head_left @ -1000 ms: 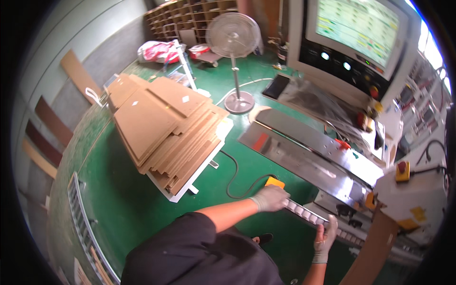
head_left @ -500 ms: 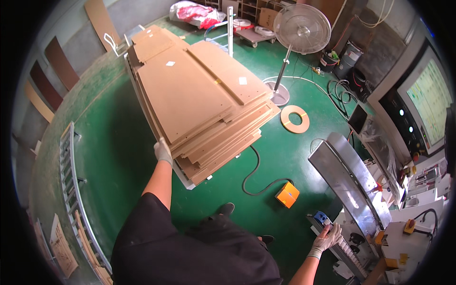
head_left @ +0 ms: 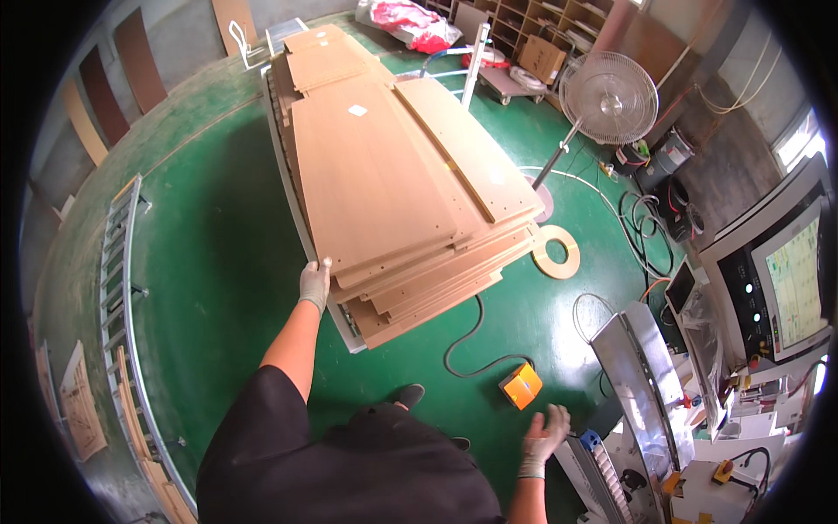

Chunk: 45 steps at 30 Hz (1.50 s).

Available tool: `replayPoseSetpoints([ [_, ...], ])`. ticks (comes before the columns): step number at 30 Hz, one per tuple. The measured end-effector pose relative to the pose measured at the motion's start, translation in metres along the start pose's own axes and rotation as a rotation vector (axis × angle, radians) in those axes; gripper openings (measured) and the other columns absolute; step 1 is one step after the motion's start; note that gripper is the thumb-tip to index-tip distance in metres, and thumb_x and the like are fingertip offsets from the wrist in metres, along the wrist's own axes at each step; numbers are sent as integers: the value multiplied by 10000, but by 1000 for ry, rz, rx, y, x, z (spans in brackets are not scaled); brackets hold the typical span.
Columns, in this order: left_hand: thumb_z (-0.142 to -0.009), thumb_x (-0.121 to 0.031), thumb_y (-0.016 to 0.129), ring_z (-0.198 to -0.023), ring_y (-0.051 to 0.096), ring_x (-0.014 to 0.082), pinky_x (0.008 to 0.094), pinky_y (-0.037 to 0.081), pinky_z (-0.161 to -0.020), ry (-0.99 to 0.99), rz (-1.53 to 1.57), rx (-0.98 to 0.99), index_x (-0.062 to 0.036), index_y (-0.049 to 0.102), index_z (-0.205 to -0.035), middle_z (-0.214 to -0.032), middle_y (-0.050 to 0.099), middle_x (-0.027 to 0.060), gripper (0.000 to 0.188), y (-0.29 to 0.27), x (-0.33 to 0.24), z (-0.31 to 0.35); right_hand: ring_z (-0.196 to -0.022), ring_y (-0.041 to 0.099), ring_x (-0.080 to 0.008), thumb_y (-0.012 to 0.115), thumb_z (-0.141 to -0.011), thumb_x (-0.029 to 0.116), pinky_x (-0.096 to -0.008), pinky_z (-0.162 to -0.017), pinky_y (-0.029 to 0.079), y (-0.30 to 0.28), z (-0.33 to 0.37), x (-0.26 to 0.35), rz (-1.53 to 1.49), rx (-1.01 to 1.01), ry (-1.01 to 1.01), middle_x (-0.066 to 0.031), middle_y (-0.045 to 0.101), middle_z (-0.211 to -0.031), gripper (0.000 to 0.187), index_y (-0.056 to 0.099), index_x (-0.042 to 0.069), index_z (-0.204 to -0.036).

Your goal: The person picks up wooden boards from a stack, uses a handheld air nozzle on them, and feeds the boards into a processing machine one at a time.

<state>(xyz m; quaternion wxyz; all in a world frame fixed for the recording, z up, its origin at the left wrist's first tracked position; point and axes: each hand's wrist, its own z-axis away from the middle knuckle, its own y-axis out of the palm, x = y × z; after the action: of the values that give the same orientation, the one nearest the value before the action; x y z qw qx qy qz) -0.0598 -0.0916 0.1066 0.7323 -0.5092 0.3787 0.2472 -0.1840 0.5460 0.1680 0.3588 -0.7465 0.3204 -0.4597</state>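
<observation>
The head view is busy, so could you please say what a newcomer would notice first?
Probably the big stack of brown boards, upper centre, with the gloved left hand at its near left corner. Then perhaps the pedestal fan at upper right and the orange box on the green floor.

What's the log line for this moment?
left hand: touching panel stack, near-left corner; right hand: open, empty, beside roller track; orange box: on floor
</observation>
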Motion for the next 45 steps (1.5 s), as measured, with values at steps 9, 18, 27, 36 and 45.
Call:
replayPoseSetpoints([
  [9, -1019, -377, 594, -954, 684, 235, 418, 532, -817, -176, 375, 368, 44, 692, -1107, -1070, 730, 152, 442, -7, 17, 94, -1273, 593, -314, 650, -1002, 263, -442, -1116, 459, 152, -5, 165, -1309, 952, 589, -208, 629, -1343, 514, 541, -15, -1421],
  [18, -1043, -407, 560, -1119, 668, 257, 434, 525, -989, -512, 951, 645, -65, 646, -1254, -1197, 707, 101, 411, -10, -9, 227, -1379, 512, -331, 588, -1044, 305, -517, -1172, 393, 173, -5, 197, -1706, 867, 1068, -146, 563, -1469, 522, 479, 30, -1474],
  [27, -1058, -415, 417, -1246, 602, 310, 510, 462, -1084, -528, 1440, 275, -52, 584, -1332, -1319, 643, 137, 484, -40, -11, 105, -1261, 601, -382, 532, -1054, 328, -562, -1123, 438, -19, -33, 32, -1519, 569, 1116, -161, 641, -1367, 442, 582, 24, -1371],
  [36, -1068, -388, 296, -1370, 493, 346, 536, 392, -1149, -818, 1245, 755, -65, 494, -1430, -1465, 532, 135, 524, 35, -102, 212, -663, 553, -144, 540, -1053, 429, -329, -613, 456, -154, 118, -35, -802, -339, 1048, -5, 625, -785, 459, 676, 20, -896],
  [45, -1029, -282, 423, -1281, 573, 297, 483, 425, -1121, -807, 829, 1459, -53, 588, -1309, -1358, 627, 96, 397, 219, -168, 305, -806, 696, -208, 513, -1063, 466, -339, -735, 568, -104, 364, 40, -709, -1271, 1321, -97, 734, -931, 555, 721, -47, -1022],
])
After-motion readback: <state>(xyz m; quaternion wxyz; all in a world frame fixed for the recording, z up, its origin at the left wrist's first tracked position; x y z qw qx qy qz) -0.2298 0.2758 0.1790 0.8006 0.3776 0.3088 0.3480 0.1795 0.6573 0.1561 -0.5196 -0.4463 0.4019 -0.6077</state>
